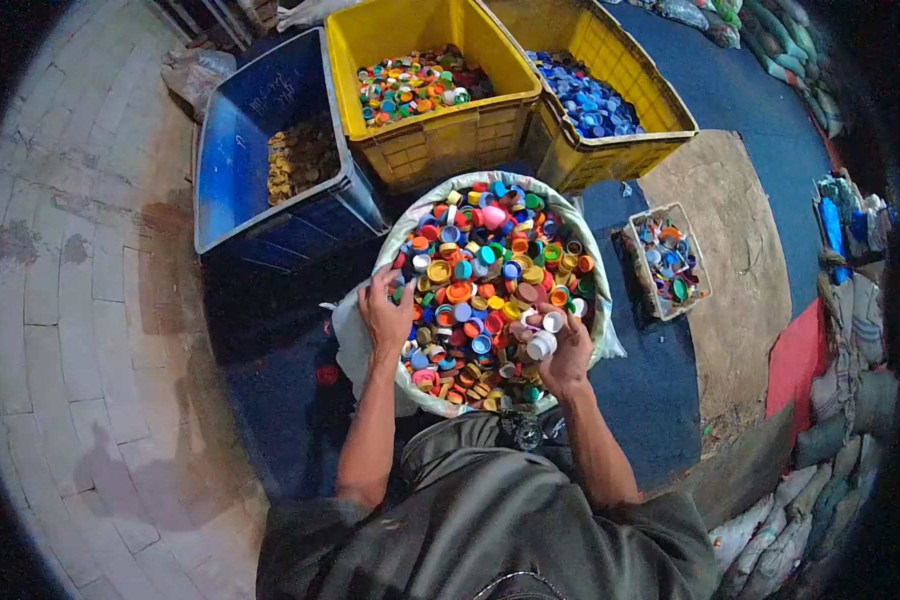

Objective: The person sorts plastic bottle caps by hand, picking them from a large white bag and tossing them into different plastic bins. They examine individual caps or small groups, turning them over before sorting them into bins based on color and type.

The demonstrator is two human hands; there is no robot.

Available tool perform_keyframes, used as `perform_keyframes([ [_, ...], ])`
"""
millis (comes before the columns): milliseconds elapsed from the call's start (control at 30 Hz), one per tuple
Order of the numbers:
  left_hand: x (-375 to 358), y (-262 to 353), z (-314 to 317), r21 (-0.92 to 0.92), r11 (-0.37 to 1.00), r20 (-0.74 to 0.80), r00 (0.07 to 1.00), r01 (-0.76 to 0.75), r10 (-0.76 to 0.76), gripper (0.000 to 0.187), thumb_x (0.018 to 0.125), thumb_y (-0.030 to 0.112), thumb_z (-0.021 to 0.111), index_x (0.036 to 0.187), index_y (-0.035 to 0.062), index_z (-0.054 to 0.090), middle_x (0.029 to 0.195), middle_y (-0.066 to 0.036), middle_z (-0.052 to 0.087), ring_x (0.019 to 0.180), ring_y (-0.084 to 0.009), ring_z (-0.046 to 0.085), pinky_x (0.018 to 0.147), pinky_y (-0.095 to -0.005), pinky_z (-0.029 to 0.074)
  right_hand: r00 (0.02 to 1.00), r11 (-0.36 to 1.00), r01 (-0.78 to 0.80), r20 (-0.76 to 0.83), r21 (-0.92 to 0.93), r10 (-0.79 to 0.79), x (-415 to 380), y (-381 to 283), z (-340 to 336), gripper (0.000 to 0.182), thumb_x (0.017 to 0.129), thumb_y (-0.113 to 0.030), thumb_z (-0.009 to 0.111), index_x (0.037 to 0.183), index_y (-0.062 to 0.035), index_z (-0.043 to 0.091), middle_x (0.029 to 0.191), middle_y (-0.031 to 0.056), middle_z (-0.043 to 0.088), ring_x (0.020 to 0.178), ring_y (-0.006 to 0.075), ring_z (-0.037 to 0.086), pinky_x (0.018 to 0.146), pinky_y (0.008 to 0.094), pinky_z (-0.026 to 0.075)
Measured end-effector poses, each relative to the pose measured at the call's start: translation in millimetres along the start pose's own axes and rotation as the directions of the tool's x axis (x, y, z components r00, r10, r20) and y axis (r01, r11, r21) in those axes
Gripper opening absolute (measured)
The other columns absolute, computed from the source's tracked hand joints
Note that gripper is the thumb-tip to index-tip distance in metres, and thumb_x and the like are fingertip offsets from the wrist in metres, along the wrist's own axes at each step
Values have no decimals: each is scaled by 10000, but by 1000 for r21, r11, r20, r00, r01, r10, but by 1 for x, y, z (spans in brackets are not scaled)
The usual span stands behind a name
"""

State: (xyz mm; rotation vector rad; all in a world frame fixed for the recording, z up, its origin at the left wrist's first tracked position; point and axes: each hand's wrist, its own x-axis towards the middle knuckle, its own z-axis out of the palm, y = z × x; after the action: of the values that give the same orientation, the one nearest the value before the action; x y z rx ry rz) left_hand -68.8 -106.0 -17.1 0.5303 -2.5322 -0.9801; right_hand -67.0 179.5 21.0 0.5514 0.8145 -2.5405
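A round container lined with a whitish sack [610, 318] is full of bottle caps [480, 300] in many colours. Over its left part is my left hand [386, 305], fingers curved and apart at the caps' edge; whether a cap lies between its fingertips is too small to tell. On the right side my right hand [568, 352] is curled around several white caps [542, 345], held above the pile.
Behind the sack stand a blue crate [260, 110] with yellowish caps, a yellow crate [440, 125] with mixed caps, and another yellow crate [620, 150] with blue caps. A small white basket [705, 270] of caps is at the right. Filled sacks [770, 540] line the right edge.
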Motion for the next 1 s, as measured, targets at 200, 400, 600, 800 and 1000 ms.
perform_keyframes([
  [200,20,8,17,104,994,59,998,-40,34,531,767,168,738,1235,65,512,1099,-56,657,1006,-281,534,921,-403,395,999,999,19,29,32,-20,-1,-1,-3,443,962,-370,391,1119,23,520,921,185,640,870,349,645,772,389,537],
  [400,29,6,26,102,988,78,991,-116,109,545,748,203,750,1233,100,523,1010,-36,666,1016,-297,536,917,-446,395,1000,999,22,4,45,-22,-2,1,-5,446,973,-375,379,1117,24,517,904,170,640,844,339,640,752,381,535],
  [600,30,15,22,-72,996,108,993,43,-35,486,764,177,754,1199,44,583,971,-56,667,844,-192,595,797,-322,469,999,999,29,-38,22,-28,-2,0,-6,453,977,-388,378,1125,17,519,897,153,642,778,299,642,716,368,529],
  [800,13,23,18,-779,537,269,946,325,-182,396,815,137,714,1153,-30,594,951,-79,642,850,-163,618,763,-261,482,1000,1000,6,-29,12,-6,-5,-2,-6,473,970,-411,384,1149,0,536,929,137,654,752,278,657,710,359,528],
  [1000,-10,46,4,-832,-49,554,826,552,-102,185,816,-10,612,986,32,551,944,-85,605,858,-170,592,822,-324,480,996,1000,31,-84,-7,-31,-4,-7,-20,446,953,-418,414,1145,-42,560,948,120,664,773,264,663,697,351,531],
])
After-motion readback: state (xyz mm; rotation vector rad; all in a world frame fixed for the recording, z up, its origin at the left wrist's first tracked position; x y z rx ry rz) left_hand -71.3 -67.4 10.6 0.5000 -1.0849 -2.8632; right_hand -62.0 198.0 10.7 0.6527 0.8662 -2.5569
